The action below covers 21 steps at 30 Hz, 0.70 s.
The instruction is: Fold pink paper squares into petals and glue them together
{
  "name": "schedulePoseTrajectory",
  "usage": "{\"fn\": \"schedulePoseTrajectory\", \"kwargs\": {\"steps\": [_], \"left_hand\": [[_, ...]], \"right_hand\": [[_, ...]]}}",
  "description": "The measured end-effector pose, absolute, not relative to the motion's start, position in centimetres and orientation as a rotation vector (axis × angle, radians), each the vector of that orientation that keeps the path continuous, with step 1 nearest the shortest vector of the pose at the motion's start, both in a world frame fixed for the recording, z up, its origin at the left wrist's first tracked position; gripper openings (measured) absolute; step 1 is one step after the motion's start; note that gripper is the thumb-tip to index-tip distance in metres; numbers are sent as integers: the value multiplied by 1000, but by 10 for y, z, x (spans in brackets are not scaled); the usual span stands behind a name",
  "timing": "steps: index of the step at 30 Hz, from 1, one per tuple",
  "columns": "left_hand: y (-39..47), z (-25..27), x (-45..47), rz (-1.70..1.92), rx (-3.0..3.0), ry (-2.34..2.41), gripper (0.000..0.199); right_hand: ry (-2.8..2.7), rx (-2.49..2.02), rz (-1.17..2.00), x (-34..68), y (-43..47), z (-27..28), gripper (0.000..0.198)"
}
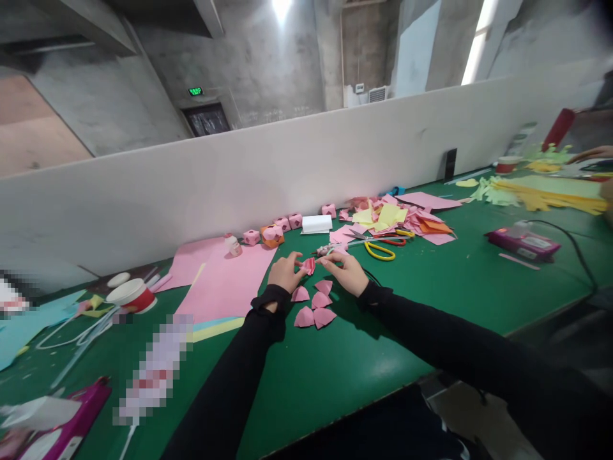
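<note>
Between my two hands is a small folded pink paper piece with creases across it. My left hand pinches its left side between thumb and fingers. From the other side, the fingertips of my right hand are closed at its right edge. Several curved pink paper petals lie on the green table just below my hands. A glue gun lies partly hidden behind my right hand. Yellow-handled scissors rest a little further right, beside a red-handled pair.
Pink paper sheets lie to the left, with a small bottle on them. Folded pink paper shapes line the white partition. A paper scrap pile is behind the scissors. A paper cup stands left; another person's hand is far right.
</note>
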<state>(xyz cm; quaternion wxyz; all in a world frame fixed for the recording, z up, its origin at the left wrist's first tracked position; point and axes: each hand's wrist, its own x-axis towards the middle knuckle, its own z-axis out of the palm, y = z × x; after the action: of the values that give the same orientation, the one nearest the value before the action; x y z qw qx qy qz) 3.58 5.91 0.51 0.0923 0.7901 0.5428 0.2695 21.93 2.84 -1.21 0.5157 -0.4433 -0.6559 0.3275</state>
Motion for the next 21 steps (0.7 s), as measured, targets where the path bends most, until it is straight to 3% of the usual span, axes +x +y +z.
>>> {"fn": "schedulePoseTrajectory", "kwargs": {"steps": [5, 10, 16, 21], "left_hand": [[66, 2, 40, 803, 2268, 1674, 34], [50, 12, 30, 1076, 2077, 1608, 35], [11, 31, 27, 1280, 1568, 1302, 55], [-6, 31, 35, 1227, 1418, 1160, 54]], "right_hand": [[-1582, -1069, 788, 218, 27, -12, 25], [-1545, -1060, 801, 216, 26, -12, 25], [-1416, -892, 1092, 210, 22, -10, 39], [-1495, -663, 1201, 206, 14, -7, 50]]}}
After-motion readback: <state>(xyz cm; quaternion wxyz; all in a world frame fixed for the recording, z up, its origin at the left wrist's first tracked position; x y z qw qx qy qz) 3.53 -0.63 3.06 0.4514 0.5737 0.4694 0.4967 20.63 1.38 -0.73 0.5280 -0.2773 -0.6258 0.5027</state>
